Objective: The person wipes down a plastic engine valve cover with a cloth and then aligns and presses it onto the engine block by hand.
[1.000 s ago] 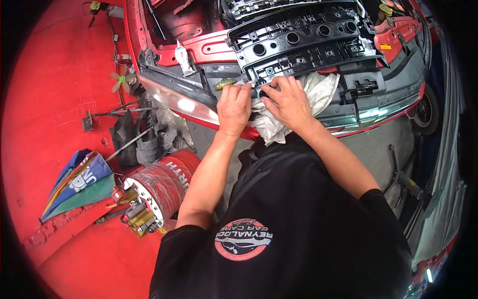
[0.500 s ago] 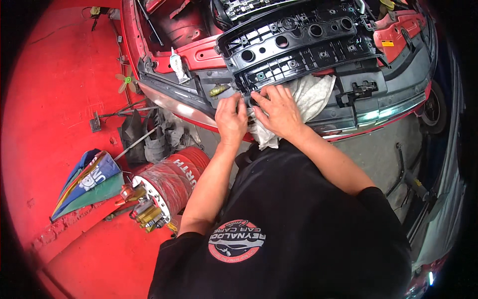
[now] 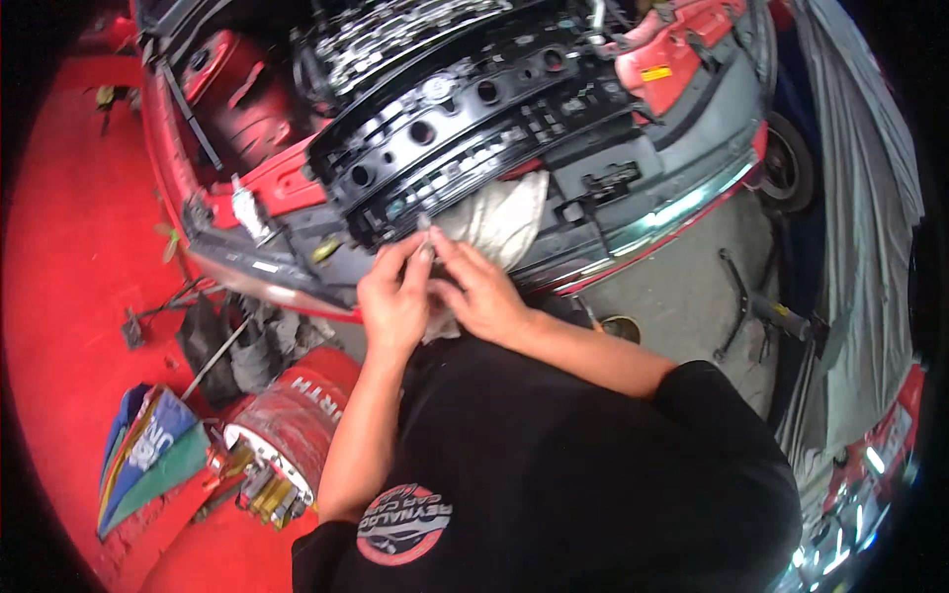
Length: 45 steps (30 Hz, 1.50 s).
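My left hand [image 3: 393, 301] and my right hand [image 3: 479, 296] meet at the near edge of a black plastic engine cover [image 3: 455, 133]. Both are closed, thumbs and fingertips pinched together around a small pale piece [image 3: 425, 223], too small and blurred to name. The cover lies tilted across the front of the red car, its ribbed side and round holes facing up. A whitish rag [image 3: 506, 219] is tucked beneath its near edge, beside my right hand. Part of the rag also shows below my fingers.
Left of the cover lie a white tube [image 3: 249, 211] and a small yellow-green object [image 3: 324, 249]. A red drum [image 3: 301, 395] with cans on top stands at lower left, by a folded colourful cloth [image 3: 158, 450]. Grey sheeting [image 3: 850, 217] hangs at right.
The whole view has shifted, so the car sits further left and looks more tilted. My hands have come closer together, fingertips now touching around the small pale piece.
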Motion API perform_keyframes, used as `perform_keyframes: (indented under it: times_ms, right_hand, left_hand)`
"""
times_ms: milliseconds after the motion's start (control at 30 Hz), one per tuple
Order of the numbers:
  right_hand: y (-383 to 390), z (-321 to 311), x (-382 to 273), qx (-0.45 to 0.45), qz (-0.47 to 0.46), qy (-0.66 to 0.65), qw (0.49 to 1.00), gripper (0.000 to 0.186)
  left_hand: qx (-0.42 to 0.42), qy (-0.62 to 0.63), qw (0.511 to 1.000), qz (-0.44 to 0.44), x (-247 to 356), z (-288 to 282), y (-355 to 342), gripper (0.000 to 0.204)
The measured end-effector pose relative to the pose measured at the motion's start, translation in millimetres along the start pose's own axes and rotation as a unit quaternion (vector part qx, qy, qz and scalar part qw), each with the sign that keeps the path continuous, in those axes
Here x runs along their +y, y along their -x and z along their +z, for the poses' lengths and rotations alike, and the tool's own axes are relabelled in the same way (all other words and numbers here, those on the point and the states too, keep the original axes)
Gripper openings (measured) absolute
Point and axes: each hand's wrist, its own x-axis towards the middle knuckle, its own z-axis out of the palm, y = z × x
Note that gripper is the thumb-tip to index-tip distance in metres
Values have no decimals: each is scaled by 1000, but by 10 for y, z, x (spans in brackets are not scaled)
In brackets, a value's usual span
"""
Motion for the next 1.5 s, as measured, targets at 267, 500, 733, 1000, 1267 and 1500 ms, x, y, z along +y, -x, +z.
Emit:
perform_keyframes:
  times_ms: [267,500,733,1000,1267,1500]
  right_hand:
    - [-486,289,-169,-88,-24,139,986,18]
    - [-676,197,-48,-83,-56,350,932,11]
    - [-800,-991,184,112,-19,451,885,15]
    - [-805,-2264,400,369,111,436,813,15]
    - [-872,-2143,562,341,85,471,809,14]
    - [-728,-1629,193,263,85,348,896,14]
  left_hand:
    - [-20,-53,996,-63,-261,-542,235,48]
    - [103,23,991,-80,-675,-359,422,47]
    - [96,72,986,-116,-904,-237,611,47]
    - [82,41,990,-104,-890,-350,393,46]
    - [34,11,995,-88,-741,-249,315,43]
    - [46,9,996,-72,-758,-337,435,42]
